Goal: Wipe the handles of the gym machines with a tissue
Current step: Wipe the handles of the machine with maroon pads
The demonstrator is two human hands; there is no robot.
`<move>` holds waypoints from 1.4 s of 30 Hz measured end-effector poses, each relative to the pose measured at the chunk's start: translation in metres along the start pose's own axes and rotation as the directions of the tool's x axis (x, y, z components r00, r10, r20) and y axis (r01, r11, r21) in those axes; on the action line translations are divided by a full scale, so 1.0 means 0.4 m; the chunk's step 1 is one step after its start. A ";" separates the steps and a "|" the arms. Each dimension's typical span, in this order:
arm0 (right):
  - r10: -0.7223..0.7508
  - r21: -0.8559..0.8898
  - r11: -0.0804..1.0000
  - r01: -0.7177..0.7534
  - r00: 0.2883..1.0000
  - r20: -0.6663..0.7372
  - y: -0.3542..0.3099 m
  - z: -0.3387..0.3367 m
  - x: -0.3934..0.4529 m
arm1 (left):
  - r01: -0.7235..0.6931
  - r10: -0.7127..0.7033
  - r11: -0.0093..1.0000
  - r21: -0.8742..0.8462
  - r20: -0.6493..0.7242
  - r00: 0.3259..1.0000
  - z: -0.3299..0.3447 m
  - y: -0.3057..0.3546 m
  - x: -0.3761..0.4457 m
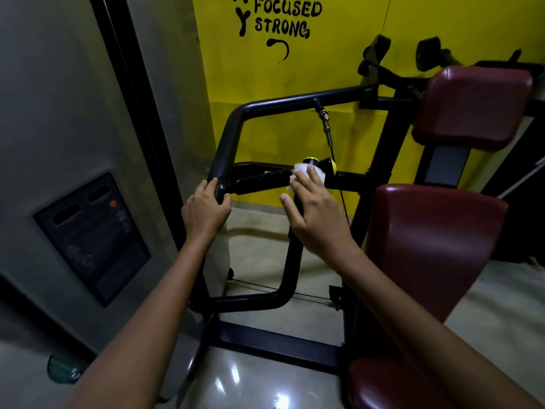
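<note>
A black tubular handle frame (298, 101) of a gym machine stands in front of me. Its horizontal black grip (259, 181) runs across the middle, ending near a yellow-capped knob (312, 161). My left hand (206, 211) is wrapped around the frame's left upright where the grip joins it. My right hand (315, 214) presses a crumpled white tissue (302, 169) against the right end of the grip, fingers stretched over it. Most of the tissue is hidden under my fingers.
Dark red padded seat (424, 246) and back pads (472, 107) sit at the right. A thin cable (336, 172) hangs behind the grip. A yellow wall with black lettering is behind, a grey wall with a dark panel (91, 237) at left, and glossy floor below.
</note>
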State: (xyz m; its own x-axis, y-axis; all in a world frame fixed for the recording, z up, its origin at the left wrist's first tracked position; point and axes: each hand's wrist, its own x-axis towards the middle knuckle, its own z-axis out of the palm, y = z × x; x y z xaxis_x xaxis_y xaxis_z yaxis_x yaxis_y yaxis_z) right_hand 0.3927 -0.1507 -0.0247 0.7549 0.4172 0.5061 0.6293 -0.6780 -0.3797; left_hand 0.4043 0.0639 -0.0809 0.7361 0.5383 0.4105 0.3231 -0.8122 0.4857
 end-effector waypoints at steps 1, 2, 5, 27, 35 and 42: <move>0.022 0.024 0.999 -0.022 1.000 -0.009 0.001 -0.004 0.018 | 0.002 -0.002 1.000 -0.002 0.002 1.000 -0.001 0.001 -0.001; 0.044 0.044 0.998 -0.043 0.999 -0.020 0.001 -0.008 0.035 | 0.007 -0.007 1.000 -0.003 0.005 1.000 -0.001 0.001 -0.002; 0.074 0.062 0.996 -0.072 0.997 -0.031 0.003 -0.012 0.069 | 0.013 -0.013 1.000 -0.003 0.006 1.000 -0.005 0.004 -0.004; 0.187 0.184 0.971 -0.150 0.962 -0.200 0.043 -0.117 0.059 | -0.025 0.025 1.000 0.003 0.061 0.998 -0.011 -0.002 -0.003; 0.005 0.108 0.994 0.023 0.967 -0.256 -0.036 -0.073 0.098 | -0.084 0.072 0.993 0.079 0.145 0.987 -0.030 -0.001 -0.016; -0.162 -0.031 0.987 0.161 0.986 -0.040 -0.110 0.026 0.135 | -0.141 0.118 0.985 0.102 0.210 0.971 -0.043 -0.017 -0.020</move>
State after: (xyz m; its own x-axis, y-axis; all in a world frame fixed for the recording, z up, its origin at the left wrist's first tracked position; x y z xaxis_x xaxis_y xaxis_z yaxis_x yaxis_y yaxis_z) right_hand 0.4076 -0.0920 0.0115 0.6351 0.4969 0.5914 0.7365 -0.6204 -0.2697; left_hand 0.3859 0.0691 -0.0742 0.8775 0.3795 0.2931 0.2745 -0.8988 0.3419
